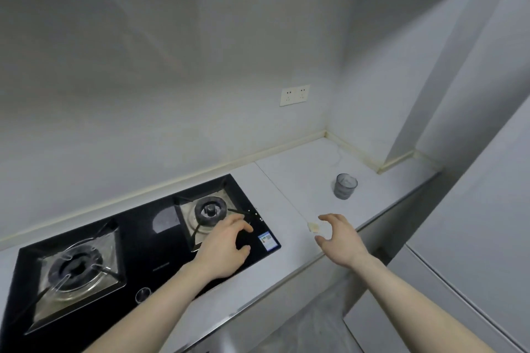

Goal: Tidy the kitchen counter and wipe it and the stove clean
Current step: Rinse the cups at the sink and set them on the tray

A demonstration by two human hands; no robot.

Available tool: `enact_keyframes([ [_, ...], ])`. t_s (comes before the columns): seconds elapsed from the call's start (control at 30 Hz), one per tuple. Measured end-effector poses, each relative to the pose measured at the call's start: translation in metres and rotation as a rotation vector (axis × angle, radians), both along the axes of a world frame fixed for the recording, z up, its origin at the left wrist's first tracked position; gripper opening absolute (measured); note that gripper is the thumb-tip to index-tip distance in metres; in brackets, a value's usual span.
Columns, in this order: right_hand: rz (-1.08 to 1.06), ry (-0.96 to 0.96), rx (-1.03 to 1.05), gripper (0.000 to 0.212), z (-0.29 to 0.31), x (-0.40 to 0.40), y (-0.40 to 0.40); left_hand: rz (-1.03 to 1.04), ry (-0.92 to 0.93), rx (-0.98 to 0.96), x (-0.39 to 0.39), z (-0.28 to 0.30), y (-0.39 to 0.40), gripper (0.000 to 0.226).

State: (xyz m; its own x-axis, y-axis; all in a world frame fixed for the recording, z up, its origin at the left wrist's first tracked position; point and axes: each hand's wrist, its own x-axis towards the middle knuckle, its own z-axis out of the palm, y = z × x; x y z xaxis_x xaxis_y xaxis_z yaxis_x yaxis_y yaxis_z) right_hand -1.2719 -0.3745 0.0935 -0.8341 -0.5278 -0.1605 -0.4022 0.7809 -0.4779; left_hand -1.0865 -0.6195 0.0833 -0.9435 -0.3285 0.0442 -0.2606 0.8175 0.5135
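Bare fingers of the right hand [339,238] are curving into a wide, loose grip above the pale grey stone desk [312,169], thumb and forefinger well apart and closing on nothing. Just beside the fingertips, on the left of the palm, a small crumpled beige scrap [315,227] is lying on the desk near its front edge; whether the fingers are touching it cannot be told. The left hand [226,243] is reaching over the near right corner of the black glass two-burner gas stove [149,246], its fingers spread and slightly bent, its grip holding nothing, the fingertips hovering at the edge of the right burner [209,210] with its square steel tray and dark pan support. Whether the palm is resting on the glass cannot be told. A small blue-and-white sticker [268,241] is sitting on the stove's near right corner, just right of the left hand. The left burner [76,269], larger in view, is lying at the near left, and a round control knob [142,294] is showing at the stove's front edge beside the left forearm. Farther along the desk, well apart from both hands towards the far right, a small dark grey ribbed glass cup [345,186] is standing upright. On the white wall behind, a white double power socket [294,94] is sitting above the desk.
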Motion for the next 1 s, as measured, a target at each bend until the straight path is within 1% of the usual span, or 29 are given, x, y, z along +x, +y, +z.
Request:
enact_keyframes([
  [0.23, -0.057, -0.067, 0.101, 0.066, -0.024, -0.107, 0.008, 0.008, -0.028, -0.018, -0.073, -0.001, -0.002, 0.037],
  [0.47, -0.04, -0.113, 0.223, 0.072, -0.062, -0.218, 0.008, 0.141, -0.053, 0.0, -0.122, -0.015, -0.001, 0.037],
  [0.57, -0.019, -0.121, 0.253, 0.073, -0.075, -0.269, 0.01, 0.21, -0.092, 0.021, -0.143, -0.023, 0.003, 0.038],
  [0.77, 0.077, -0.172, 0.294, 0.078, -0.105, -0.343, -0.001, 0.329, -0.116, 0.061, -0.165, -0.039, 0.021, 0.04],
  [0.87, 0.077, -0.224, 0.334, 0.082, -0.13, -0.366, -0.01, 0.398, -0.125, 0.082, -0.161, -0.046, 0.031, 0.041],
  [0.93, 0.065, -0.295, 0.384, 0.085, -0.142, -0.379, -0.016, 0.437, -0.131, 0.088, -0.156, -0.052, 0.039, 0.041],
  [0.97, 0.079, -0.302, 0.426, 0.085, -0.146, -0.385, -0.021, 0.474, -0.135, 0.098, -0.154, -0.054, 0.044, 0.041],
  [1.0, 0.07, -0.287, 0.419, 0.084, -0.147, -0.386, -0.023, 0.491, -0.139, 0.102, -0.151, -0.054, 0.048, 0.042],
])
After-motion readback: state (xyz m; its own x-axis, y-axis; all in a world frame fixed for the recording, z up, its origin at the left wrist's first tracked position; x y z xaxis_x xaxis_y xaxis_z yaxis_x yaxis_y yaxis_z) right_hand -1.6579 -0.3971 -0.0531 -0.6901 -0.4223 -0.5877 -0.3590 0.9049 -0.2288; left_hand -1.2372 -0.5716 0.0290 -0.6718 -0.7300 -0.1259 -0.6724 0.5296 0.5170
